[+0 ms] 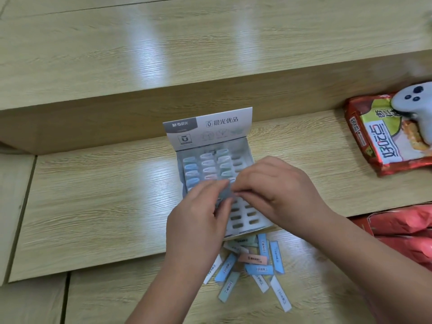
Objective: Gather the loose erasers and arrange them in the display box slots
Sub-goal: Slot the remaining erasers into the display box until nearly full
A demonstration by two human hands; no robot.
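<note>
Loose erasers point(252, 265) on wooden step point(93, 206)

On the raised flap of the display box point(208, 127) I read "M&G" followed by 晨光 on the grey panel at its left, and 晨光优品 beside a boxed "U" mark on the white panel; a second boxed "U" logo sits lower left. The snack packet point(383, 141) at my right carries large Chinese lettering, upside down from here, which I cannot make out with confidence. The loose erasers point(252, 265) bear barcodes and small print, too blurred for me to read.
</note>
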